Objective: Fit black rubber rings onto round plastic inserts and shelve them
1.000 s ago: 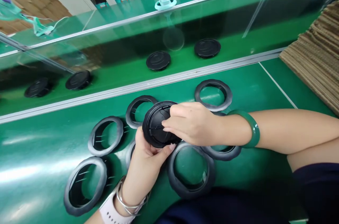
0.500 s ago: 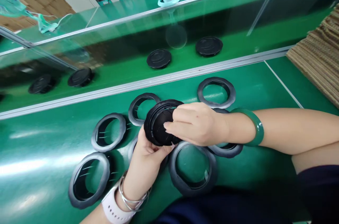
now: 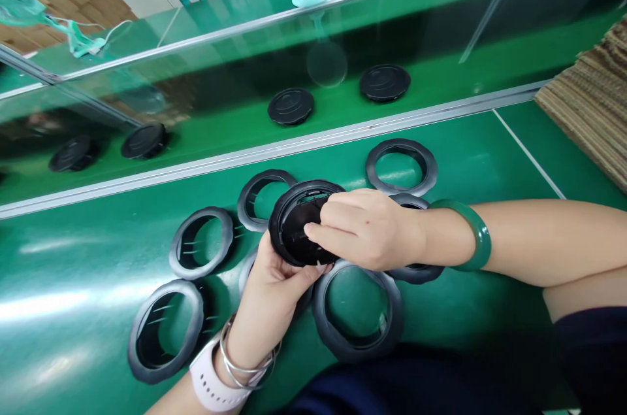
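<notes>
Black round plastic cap (image 3: 298,223), tilted, held between both hands above green conveyor belt (image 3: 73,336), amid black rubber rings (image 3: 401,166), right hand (image 3: 365,230) on its hollow face, fingers (image 3: 333,225) pressed together, left hand (image 3: 269,297) beneath, fingers (image 3: 298,281) curled under rim, pinching it

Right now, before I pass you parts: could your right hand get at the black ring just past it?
Probably yes, once it leaves the round black cap: nothing lies between the right hand and the black ring.

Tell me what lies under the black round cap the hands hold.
The left hand cups the black round cap from below; beneath them a black ring shows on the green conveyor belt, its middle hidden.
</notes>
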Demonstrator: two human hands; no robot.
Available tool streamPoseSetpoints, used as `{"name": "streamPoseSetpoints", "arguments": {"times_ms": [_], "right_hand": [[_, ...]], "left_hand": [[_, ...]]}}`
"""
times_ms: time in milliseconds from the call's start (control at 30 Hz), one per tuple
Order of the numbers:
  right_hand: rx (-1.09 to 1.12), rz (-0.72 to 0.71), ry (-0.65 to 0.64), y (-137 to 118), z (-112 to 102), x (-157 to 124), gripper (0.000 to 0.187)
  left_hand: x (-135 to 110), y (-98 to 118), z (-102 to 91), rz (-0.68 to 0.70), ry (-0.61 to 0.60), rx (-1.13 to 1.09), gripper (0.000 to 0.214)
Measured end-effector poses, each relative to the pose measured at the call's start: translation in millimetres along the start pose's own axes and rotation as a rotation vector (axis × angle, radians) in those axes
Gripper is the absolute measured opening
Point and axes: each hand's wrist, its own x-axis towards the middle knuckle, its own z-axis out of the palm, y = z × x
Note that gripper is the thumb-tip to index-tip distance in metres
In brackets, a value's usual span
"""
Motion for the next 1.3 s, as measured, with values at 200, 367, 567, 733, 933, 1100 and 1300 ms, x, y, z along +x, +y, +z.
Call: {"name": "streamPoseSetpoints", "arguments": {"times_ms": [200,367,567,733,933,1100,1300], "right_hand": [[0.045,0.109,-0.152,0,0,-1,0.029],[0.120,0.231,-0.275,-4,-5,2,0.014],[0.142,0.312,-0.364,-9,-11,7,0.004],[0.151,0.317,-0.409,-12,-15,11,0.003],[0.164,0.291,-0.468,-11,-16,12,0.012],[0.174,0.246,-0.524,-11,-14,14,0.006],[0.119,0.260,-0.423,-15,-10,11,0.015]], "left_hand": [[1,0,1.1,0.008,0.023,0.020,0.075],[0,1,-0.2,0.019,-0.007,0.071,0.068],[-3,4,1.5,0.003,0.014,0.152,0.062],[-3,3,-0.9,0.041,0.052,0.288,0.061],[-3,2,-3.6,0.055,0.072,0.348,0.060],[-4,0,-4.2,0.056,0.091,0.349,0.065],[-1,2,-0.8,0.033,0.067,0.220,0.069]]}}
